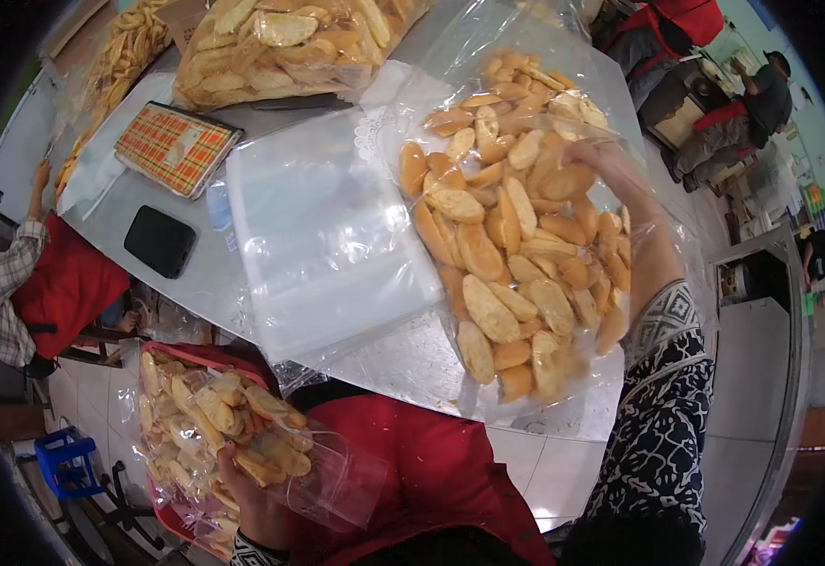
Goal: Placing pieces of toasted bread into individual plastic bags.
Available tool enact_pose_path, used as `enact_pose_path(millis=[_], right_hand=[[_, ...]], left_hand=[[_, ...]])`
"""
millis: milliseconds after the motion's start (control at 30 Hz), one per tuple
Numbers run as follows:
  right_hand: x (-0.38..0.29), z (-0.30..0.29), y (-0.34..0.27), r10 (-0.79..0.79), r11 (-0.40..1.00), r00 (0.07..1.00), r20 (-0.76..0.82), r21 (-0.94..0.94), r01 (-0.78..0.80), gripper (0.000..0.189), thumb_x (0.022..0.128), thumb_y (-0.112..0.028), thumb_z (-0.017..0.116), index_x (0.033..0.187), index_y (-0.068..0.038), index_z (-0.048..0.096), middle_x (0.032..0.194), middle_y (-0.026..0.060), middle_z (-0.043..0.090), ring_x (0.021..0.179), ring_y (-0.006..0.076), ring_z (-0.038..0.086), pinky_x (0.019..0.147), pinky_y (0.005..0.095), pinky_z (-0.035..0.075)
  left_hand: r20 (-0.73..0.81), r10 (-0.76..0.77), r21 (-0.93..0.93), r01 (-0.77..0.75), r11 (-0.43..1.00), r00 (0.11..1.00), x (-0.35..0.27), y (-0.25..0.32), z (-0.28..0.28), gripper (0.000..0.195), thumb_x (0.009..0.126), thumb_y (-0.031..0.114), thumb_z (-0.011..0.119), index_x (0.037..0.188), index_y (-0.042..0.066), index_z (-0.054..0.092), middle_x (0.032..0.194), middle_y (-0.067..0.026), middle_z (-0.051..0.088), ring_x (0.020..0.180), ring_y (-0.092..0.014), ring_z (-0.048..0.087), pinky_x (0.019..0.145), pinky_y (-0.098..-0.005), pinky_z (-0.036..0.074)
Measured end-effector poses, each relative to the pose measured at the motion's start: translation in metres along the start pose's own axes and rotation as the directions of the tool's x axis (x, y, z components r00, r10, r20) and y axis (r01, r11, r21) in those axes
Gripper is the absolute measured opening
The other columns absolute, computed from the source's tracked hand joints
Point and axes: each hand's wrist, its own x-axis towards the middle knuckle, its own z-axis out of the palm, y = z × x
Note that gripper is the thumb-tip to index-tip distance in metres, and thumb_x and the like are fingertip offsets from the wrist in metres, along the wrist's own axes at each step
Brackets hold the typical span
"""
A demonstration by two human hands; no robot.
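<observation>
A small clear plastic bag of sliced bread pieces point(271, 463) is in my left hand point(260, 506), low at the left. My thumb presses against its side, and the bag's loose end point(352, 488) hangs to the right. Around it, a red plastic basket point(164, 506) holds more bagged bread. My right hand point(600, 163) reaches among the golden bread pieces point(483, 251) of a large clear plastic bag point(447, 78) on the metal table. Its fingers are at one bread piece and partly hidden, so a firm grip cannot be made out.
Flat clear bags point(327, 233) lie stacked mid-table. Beside them are a black phone point(160, 241) and a plaid-covered case point(177, 148). Another big bread bag point(278, 53) stands behind. A person in a plaid sleeve point(2, 297) sits at left; a blue stool point(67, 461) is below.
</observation>
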Motion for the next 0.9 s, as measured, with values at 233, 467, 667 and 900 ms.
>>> enact_pose_path(millis=[233, 467, 667, 900], right_hand=[[0.025, 0.074, -0.037, -0.457, 0.695, 0.889, 0.02, -0.616, 0.371, 0.034, 0.078, -0.03, 0.058, 0.105, -0.01, 0.06, 0.102, 0.0116, 0.06, 0.099, 0.025, 0.054, 0.088, 0.0343, 0.039], [0.032, 0.076, -0.064, -0.297, 0.408, 0.869, 0.396, -0.77, 0.49, 0.033, 0.077, -0.023, 0.055, 0.107, -0.01, 0.057, 0.101, 0.0136, 0.056, 0.102, 0.0296, 0.05, 0.087, 0.0394, 0.039], [0.05, 0.068, -0.047, -0.393, 0.891, 0.883, -0.258, -0.343, 0.297, 0.033, 0.077, -0.025, 0.057, 0.103, -0.003, 0.058, 0.083, 0.0183, 0.059, 0.08, 0.0322, 0.057, 0.071, 0.0395, 0.045], [0.012, 0.076, -0.081, -0.228, 0.923, 0.972, 0.052, -0.306, 0.233, 0.021, 0.078, -0.018, 0.057, 0.09, -0.002, 0.061, 0.081, 0.0178, 0.062, 0.078, 0.0305, 0.059, 0.071, 0.0369, 0.046]], left_hand=[[-0.007, -0.064, -0.002, 0.064, 0.998, 0.998, -0.005, 0.0, -0.006, 0.051, 0.083, 0.03, 0.047, 0.124, 0.001, 0.038, 0.116, -0.0124, 0.051, 0.102, -0.027, 0.053, 0.088, -0.0382, 0.045], [0.01, 0.004, -0.008, -0.004, 1.0, 1.0, -0.001, 0.003, -0.01, 0.051, 0.082, 0.03, 0.049, 0.123, 0.001, 0.039, 0.113, -0.0117, 0.052, 0.101, -0.027, 0.053, 0.086, -0.0386, 0.046], [-0.109, -0.04, 0.008, 0.041, 0.999, 0.993, 0.002, 0.005, -0.023, 0.053, 0.081, 0.032, 0.044, 0.123, -0.001, 0.039, 0.117, -0.0148, 0.051, 0.105, -0.029, 0.052, 0.091, -0.0406, 0.042], [-0.041, 0.013, -0.014, -0.014, 1.0, 0.999, 0.004, 0.0, -0.032, 0.052, 0.081, 0.031, 0.044, 0.122, 0.0, 0.04, 0.114, -0.013, 0.052, 0.105, -0.028, 0.051, 0.09, -0.0406, 0.042]])
